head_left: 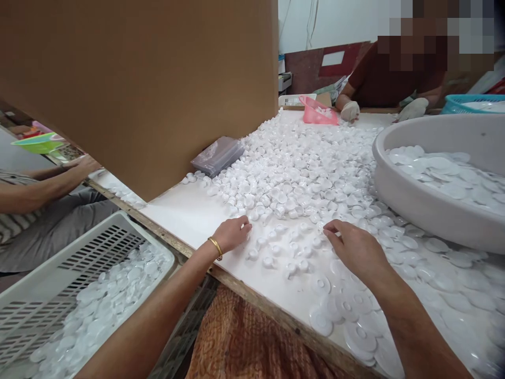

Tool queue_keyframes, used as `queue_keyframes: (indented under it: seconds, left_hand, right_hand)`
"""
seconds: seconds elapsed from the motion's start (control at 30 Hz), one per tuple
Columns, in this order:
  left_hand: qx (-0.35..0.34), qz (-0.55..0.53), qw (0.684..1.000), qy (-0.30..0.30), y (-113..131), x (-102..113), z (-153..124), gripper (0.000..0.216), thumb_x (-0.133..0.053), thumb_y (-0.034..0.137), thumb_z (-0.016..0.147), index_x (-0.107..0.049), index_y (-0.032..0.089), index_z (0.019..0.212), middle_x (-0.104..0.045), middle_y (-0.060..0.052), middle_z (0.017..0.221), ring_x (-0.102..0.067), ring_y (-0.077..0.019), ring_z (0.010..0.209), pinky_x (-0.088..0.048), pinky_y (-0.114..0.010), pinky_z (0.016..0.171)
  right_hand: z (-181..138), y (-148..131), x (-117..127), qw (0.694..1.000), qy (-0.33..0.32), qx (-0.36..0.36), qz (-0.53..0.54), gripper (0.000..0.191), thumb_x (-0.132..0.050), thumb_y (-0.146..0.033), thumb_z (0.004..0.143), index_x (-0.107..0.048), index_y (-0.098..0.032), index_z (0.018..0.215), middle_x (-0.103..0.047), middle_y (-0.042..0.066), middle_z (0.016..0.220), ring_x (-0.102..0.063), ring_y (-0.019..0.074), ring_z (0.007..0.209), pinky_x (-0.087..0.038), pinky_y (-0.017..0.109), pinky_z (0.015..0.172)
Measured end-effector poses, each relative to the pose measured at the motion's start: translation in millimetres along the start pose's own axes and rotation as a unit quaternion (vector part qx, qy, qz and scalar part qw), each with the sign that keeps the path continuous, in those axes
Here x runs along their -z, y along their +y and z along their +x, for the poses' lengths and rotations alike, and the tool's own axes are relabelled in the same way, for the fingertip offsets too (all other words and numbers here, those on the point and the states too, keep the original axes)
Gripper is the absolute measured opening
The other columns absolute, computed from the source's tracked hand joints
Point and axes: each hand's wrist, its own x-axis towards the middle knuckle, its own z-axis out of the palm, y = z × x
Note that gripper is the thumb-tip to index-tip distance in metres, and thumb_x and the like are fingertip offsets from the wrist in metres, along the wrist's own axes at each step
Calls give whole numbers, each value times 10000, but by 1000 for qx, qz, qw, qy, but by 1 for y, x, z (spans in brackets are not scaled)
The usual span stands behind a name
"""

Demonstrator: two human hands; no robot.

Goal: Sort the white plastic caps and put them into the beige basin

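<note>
My left hand (pixel 232 235), with a gold bangle at the wrist, is over the near part of the white tabletop (pixel 185 213). Its fingers are curled in, and whatever they hold is hidden. Across from it, my right hand (pixel 357 249) has thumb and fingertips drawn together in a pinch, and I cannot make out anything between them. Several small white cup-shaped plastic pieces (pixel 294 247) lie loose between the two hands. Behind them spreads a large heap of similar pieces (pixel 300 163). Flat white plastic discs (pixel 349 305) lie beneath my right forearm.
A big grey tub (pixel 389 173) of white discs stands at right. Below left is a slotted white basket (pixel 130 226) of white pieces. A cardboard panel (pixel 158 79) rises at left, beside a plastic-wrapped pack (pixel 219 156). Co-workers sit opposite and at left; a pink scoop (pixel 317 113) lies far back.
</note>
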Motion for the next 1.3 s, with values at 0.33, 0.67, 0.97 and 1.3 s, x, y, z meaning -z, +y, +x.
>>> queue_keyframes:
  seconds: [0.33,0.67,0.97,1.3]
  left_hand:
    - [9,130,977,167,-21,9,12,164,-489,282,784,-542,211,921,-567,-48,963,-560,-171,806,-389,-266,690]
    - [32,65,991,116,-31,15,16,144,-471,266,766,-565,192,687,-608,-13,743,-557,-154,715,-388,-247,628]
    - [19,-4,985,174,-10,-2,14,297,-547,452,728,-502,208,892,-597,-30,852,-549,-166,708,-371,-259,593]
    - [15,-134,982,134,-19,-2,19,137,-450,250,773,-569,193,736,-616,6,634,-591,-131,593,-449,-244,599]
  right_hand:
    - [-1,-2,0,1000,7,14,5,189,-379,-304,866,-555,-237,884,-628,7,913,-573,161,725,-346,267,550]
    - [0,3,-6,999,23,29,23,217,-365,-328,860,-560,-234,876,-630,8,888,-582,157,712,-364,262,537]
    - [0,1,-7,999,13,36,21,199,-372,-319,860,-552,-236,873,-629,0,909,-583,156,726,-375,275,573]
    - [1,3,-6,999,11,37,16,183,-380,-305,867,-549,-239,896,-627,6,907,-586,175,768,-379,281,595]
